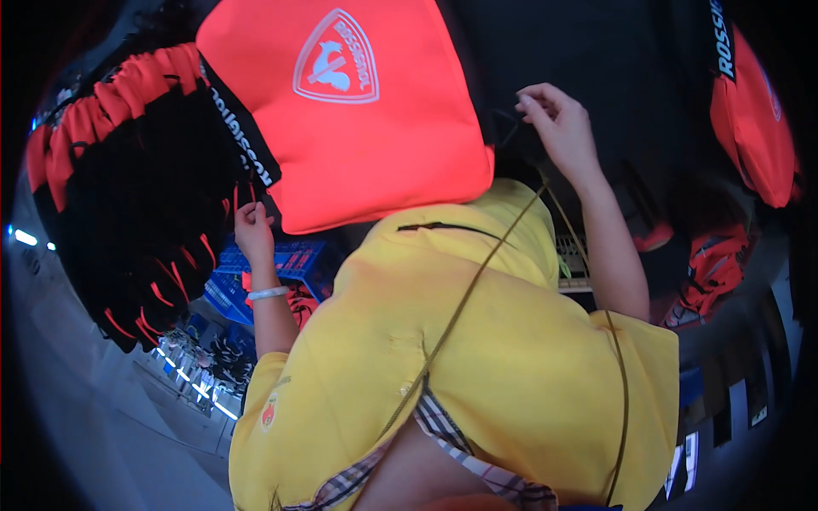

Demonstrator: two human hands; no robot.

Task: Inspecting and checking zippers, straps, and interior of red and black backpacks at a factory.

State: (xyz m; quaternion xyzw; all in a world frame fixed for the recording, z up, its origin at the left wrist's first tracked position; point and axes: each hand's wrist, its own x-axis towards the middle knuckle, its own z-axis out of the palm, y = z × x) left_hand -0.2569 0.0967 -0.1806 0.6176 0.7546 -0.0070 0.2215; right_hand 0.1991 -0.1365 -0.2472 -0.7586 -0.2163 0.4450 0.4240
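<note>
**Bright red bag lies between two bare hands**

We see a vivid red bag at the top centre of the view, in front of the wearer's body, its broad smooth face turned up toward us. A silver shield-shaped emblem with an animal figure stands out near the top of that face. The lower corners look rounded, and a black band with white lettering runs down the left side. Dark material spreads beyond the right edge; we cannot tell whether it belongs to the bag.

The left hand, a pale bangle at its wrist, is near the bag's lower left corner. Its fingers are bent and drawn together beside thin red pulls; we cannot tell whether they pinch one. The right hand is raised beside the bag's right edge, apart from the red face, its fingers curled and the thumb close to them. We cannot make out whether anything sits in that grip.

To the left hangs a bunch of black-and-red bags with more red pulls. A blue crate shows below the left hand, and another red bag is visible at the far right.
</note>
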